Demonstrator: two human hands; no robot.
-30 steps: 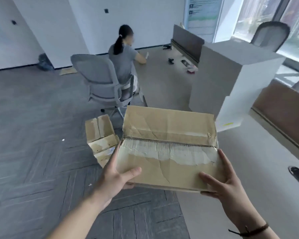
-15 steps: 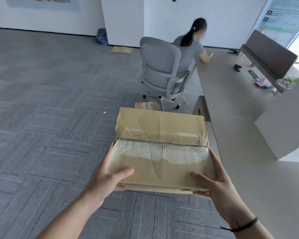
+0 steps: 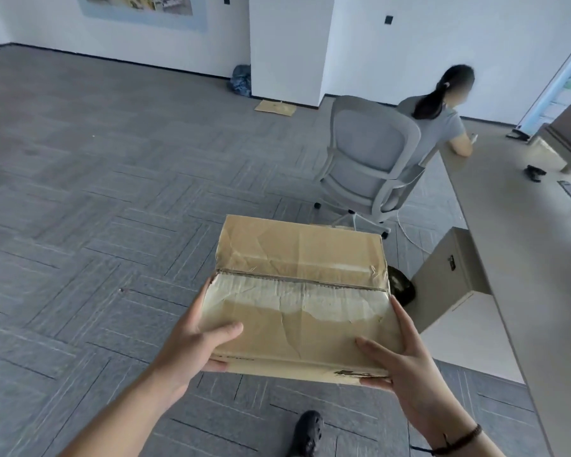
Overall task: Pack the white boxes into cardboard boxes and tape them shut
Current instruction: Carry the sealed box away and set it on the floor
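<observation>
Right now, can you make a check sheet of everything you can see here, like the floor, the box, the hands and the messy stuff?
Surface: grey carpet tile floor; long beige desk on the right.
Job's things: one worn cardboard box, flaps closed, held above the floor; no white boxes seen.
Clutter: flat cardboard piece and dark bag by the wall; small items on the desk, too blurred to name.
Hands: left hand and right hand hold the box's near corners, thumbs on top.
Cables: white cable on the floor beside the office chair.
Surroundings: seated person at the desk; cabinet under it; white walls.
</observation>
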